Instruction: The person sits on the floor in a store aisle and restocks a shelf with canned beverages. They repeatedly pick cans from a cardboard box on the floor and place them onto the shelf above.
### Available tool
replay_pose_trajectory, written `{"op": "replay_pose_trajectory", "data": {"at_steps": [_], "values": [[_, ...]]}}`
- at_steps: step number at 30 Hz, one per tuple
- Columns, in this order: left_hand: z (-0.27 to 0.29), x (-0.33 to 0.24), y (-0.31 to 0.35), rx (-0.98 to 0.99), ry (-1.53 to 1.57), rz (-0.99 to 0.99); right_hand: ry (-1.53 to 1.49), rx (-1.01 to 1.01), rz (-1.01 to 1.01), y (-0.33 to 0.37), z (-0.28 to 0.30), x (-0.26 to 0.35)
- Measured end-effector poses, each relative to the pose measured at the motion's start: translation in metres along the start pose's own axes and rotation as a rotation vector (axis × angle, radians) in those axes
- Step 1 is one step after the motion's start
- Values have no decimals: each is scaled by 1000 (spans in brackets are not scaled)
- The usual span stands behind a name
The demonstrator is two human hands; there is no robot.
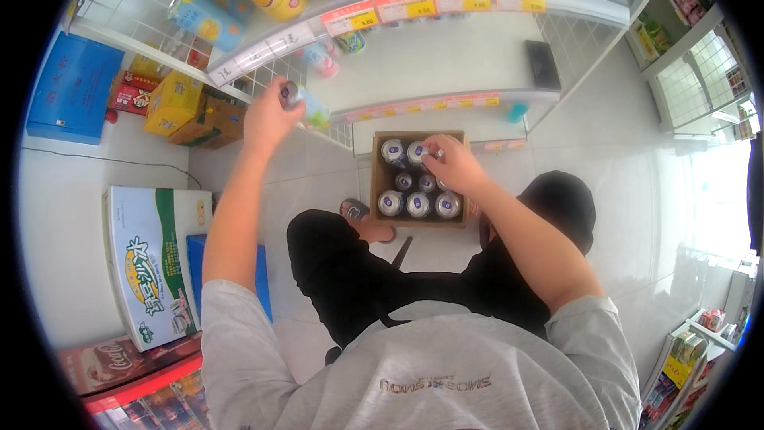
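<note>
As I look down from the head camera, the left hand (270, 118) at 10 o'clock grips a cylindrical metal drink can (289, 95); at 2, the right hand (454, 164) curls over round-lidded cans (418, 205) in an open cardboard carton (398, 134), its grip unclear to me; glossy floor tiles (637, 199) lie at 3, a white shelf (406, 72) at 12.

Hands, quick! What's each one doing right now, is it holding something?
Left hand: closed, holding a can.
Right hand: down at the cans in the box; can't tell if it grips one.
</note>
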State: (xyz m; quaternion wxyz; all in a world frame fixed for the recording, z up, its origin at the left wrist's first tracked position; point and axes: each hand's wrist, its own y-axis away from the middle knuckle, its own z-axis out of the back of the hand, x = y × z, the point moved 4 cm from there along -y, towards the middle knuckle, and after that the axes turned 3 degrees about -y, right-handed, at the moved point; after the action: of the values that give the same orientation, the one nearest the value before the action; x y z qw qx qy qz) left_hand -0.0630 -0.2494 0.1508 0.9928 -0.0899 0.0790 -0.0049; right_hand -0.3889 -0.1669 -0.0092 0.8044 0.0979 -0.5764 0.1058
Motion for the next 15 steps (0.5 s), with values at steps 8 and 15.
{"op": "replay_pose_trajectory", "data": {"at_steps": [8, 15], "values": [[-34, 40, -74, 46, -103, 38, -8, 33, -64, 5, 2, 2], [-80, 90, -118, 185, 28, 293, 18, 32, -93, 7, 4, -4]]}}
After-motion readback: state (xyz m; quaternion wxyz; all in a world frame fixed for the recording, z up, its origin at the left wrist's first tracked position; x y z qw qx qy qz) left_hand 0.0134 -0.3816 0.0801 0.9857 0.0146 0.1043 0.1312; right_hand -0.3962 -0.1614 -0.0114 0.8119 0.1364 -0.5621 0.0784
